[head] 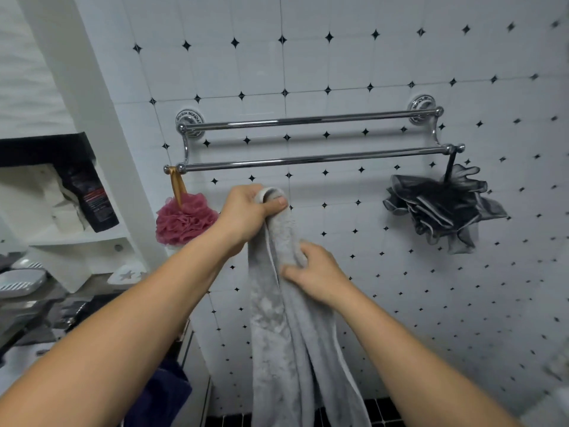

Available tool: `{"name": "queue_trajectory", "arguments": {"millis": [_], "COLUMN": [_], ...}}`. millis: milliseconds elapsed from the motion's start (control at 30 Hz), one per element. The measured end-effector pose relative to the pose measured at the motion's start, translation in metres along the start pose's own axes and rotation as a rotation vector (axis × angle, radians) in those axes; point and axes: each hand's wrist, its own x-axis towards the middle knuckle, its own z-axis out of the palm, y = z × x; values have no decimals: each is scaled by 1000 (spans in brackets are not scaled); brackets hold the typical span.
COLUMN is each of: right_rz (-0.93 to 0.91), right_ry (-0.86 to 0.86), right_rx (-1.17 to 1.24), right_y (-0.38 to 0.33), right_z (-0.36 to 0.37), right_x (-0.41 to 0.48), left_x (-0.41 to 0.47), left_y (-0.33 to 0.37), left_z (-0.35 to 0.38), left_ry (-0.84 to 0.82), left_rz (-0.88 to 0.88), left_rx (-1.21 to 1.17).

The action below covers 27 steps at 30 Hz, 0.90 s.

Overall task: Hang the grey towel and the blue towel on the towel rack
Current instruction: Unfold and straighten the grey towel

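A chrome towel rack (308, 163) with two horizontal bars is fixed to the tiled wall; both bars are bare. The grey towel (286, 334) hangs down in a long bunched fold just below the lower bar. My left hand (246, 212) grips the towel's top end, a little under the lower bar. My right hand (317, 272) pinches the towel's folds lower down, on its right side. A dark blue towel (160, 396) shows partly under my left forearm at the bottom left.
A pink bath sponge (184, 220) hangs from the lower bar's left end and a grey one (443, 208) from its right end. White shelves (77, 238) at the left hold toilet rolls, a dark tube and soap dishes.
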Motion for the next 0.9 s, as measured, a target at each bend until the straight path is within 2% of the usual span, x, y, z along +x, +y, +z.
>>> {"name": "queue_trajectory", "arguments": {"millis": [233,400,533,667,767,900], "right_rz": [250,422,565,726,822,861], "right_ry": [131,130,191,221,289,333], "right_rx": [-154,-278,-220,-148,-181,-152], "right_y": [109,164,201,226,240,246], "right_z": [-10,-36,-58,-75,-90,-102], "right_x": [-29,-39,-50,-59,-70,-74], "left_x": [14,15,15,13,15,22], "left_y": [-3,-4,-6,-16,-23,-29], "left_z": [-16,-32,-44,-47,-57,-73], "left_ry": [127,207,234,256,339,445], "left_rz": [-29,-122,-193,-206,-239,-323], "left_rx": [-17,-96,-180,-152,-174,-246]}}
